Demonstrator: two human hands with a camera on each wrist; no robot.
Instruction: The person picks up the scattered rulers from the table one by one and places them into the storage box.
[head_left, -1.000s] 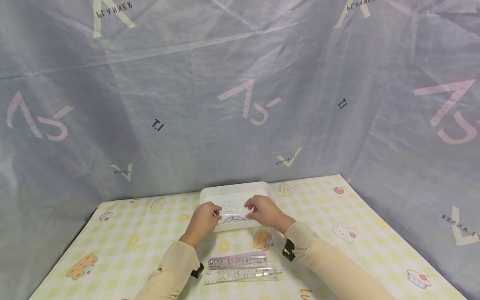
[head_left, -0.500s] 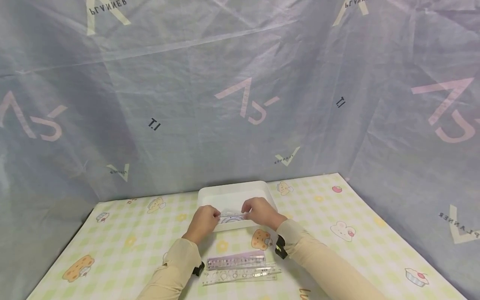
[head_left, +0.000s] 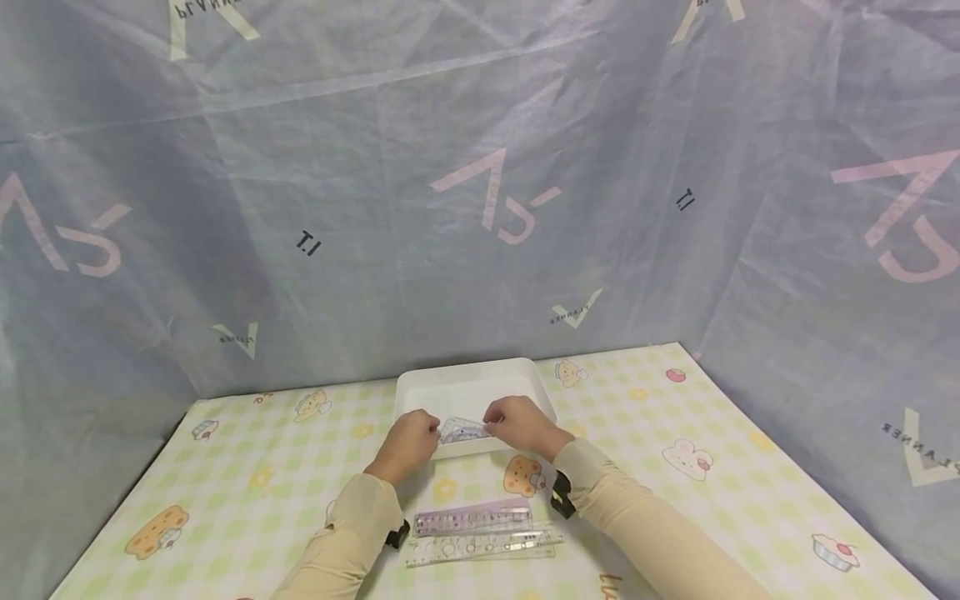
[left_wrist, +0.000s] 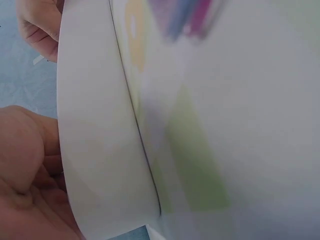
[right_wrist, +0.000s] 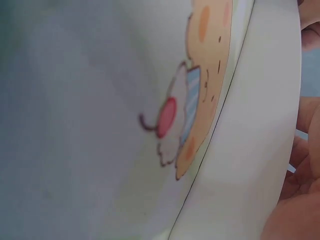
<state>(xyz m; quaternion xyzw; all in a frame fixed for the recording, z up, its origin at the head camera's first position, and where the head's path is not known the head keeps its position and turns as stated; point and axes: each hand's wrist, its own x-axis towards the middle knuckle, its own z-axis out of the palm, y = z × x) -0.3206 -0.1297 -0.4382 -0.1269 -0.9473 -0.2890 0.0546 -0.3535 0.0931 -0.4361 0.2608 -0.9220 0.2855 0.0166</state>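
Note:
A clear plastic set square point(head_left: 455, 422) lies low inside the white tray point(head_left: 465, 377), overlapping a protractor point(head_left: 463, 434) with blue markings in the head view. At its left end is my left hand point(head_left: 408, 442), fingertips right by the plastic. My right hand point(head_left: 519, 425) reaches over the tray's right side, its fingertips at the set square's other end. Both wrist views show the tray's outer wall hiding the fingertips; behind it are the curled fingers of the left hand point(left_wrist: 25, 155) and right hand point(right_wrist: 300, 175). I cannot tell whether either hand still pinches the set square.
In front of the tray, between the forearms, lie a purple-tinted ruler point(head_left: 472, 518) and clear rulers point(head_left: 480, 546). A green checked cloth point(head_left: 247, 500) with cartoon prints covers the table. Grey printed curtain fabric point(head_left: 375, 208) hangs behind and at the sides.
The set square, held up between both hands a second ago, has come down and tilted flat over the protractor in the tray. Both hands have shifted only slightly; the rulers lie as before.

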